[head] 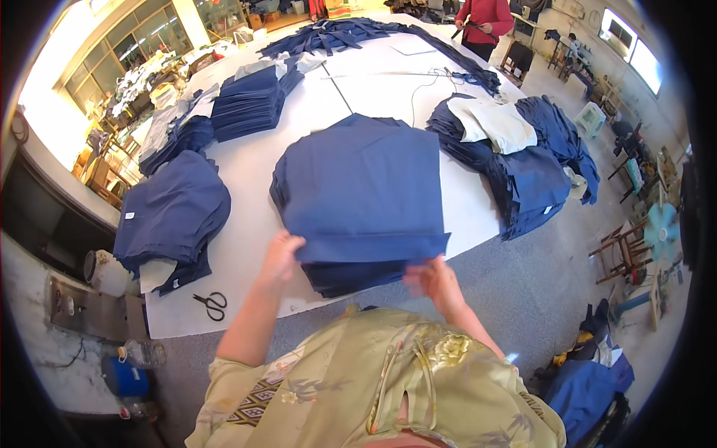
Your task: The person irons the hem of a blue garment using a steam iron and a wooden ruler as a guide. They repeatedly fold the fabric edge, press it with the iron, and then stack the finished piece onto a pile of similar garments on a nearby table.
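Observation:
A pile of cut navy fabric panels (364, 185) lies in front of me at the near edge of the white table. The near edge of its top panel is turned back into a straight folded band (369, 248). My left hand (282, 256) pinches the left end of this band between thumb and fingers. At the band's right end is my right hand (437, 280), its fingertips close against the cloth. Motion blurs those fingers, so their grip is unclear. More navy layers (353, 278) show below the band, hanging toward the table edge.
Black-handled scissors (212, 306) lie left on the white table (252, 213). Navy fabric stacks (173, 207) stand left, with others (532, 179) right under pale cloth (493, 123). A person in red (484, 25) stands at the far right. A fan (662, 232) is beyond the table.

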{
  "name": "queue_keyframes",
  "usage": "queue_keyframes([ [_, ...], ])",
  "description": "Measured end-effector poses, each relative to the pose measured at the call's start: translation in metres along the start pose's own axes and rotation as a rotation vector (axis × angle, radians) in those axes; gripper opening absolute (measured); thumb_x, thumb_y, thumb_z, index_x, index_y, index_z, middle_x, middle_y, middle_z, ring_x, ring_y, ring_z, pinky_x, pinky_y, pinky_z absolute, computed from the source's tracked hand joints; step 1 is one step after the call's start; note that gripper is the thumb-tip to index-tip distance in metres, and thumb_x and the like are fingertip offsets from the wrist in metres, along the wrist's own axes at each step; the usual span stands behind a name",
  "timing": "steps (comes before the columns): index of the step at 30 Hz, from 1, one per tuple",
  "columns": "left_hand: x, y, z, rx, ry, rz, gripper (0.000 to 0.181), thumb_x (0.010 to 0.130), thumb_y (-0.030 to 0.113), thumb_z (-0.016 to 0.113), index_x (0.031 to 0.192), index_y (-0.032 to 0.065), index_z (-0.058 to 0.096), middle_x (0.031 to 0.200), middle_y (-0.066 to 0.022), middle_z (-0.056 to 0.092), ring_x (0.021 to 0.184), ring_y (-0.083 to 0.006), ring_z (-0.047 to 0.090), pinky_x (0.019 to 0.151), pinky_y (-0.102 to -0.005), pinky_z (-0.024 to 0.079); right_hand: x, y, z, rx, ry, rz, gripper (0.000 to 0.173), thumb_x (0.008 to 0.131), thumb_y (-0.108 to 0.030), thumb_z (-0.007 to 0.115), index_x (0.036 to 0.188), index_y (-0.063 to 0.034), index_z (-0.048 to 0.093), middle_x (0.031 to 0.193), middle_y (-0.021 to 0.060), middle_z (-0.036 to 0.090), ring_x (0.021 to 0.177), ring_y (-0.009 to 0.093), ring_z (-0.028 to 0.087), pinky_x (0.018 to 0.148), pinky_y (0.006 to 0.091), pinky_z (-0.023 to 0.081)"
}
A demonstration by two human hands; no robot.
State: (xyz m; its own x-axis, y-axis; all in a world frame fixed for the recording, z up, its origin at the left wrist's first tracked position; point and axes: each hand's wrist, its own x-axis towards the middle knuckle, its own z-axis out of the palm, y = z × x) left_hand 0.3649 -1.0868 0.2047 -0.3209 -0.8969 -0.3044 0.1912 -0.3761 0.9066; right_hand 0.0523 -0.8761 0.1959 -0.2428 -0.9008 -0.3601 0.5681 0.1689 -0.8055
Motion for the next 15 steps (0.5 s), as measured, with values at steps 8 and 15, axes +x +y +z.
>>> queue_keyframes([
  [8,-0.033,0.038,-0.007,1.078,0.047,0.263,0.042,0.095,0.023,0.062,0.129,-0.0015,0.057,0.112,-0.0137,0.068,0.091,-0.0235,0.069,0.08,-0.0361,0.056,-0.19,0.001,-0.224,0.195,0.046,0.471,0.057,0.101,-0.052,0.049,0.076,-0.0043,0.067,0.072,0.0087,0.064,0.064,0.022,0.06,0.054,0.0303,0.045],
  [15,0.142,0.011,-0.06,1.037,0.07,0.148,0.037,0.091,0.024,0.07,0.115,-0.0031,0.065,0.104,-0.012,0.07,0.091,-0.0189,0.067,0.08,-0.0306,0.053,-0.228,-0.07,-0.382,-0.725,1.1,-0.176,0.044,0.099,-0.045,0.053,0.094,-0.004,0.066,0.086,0.0136,0.066,0.079,0.029,0.062,0.068,0.0385,0.048],
])
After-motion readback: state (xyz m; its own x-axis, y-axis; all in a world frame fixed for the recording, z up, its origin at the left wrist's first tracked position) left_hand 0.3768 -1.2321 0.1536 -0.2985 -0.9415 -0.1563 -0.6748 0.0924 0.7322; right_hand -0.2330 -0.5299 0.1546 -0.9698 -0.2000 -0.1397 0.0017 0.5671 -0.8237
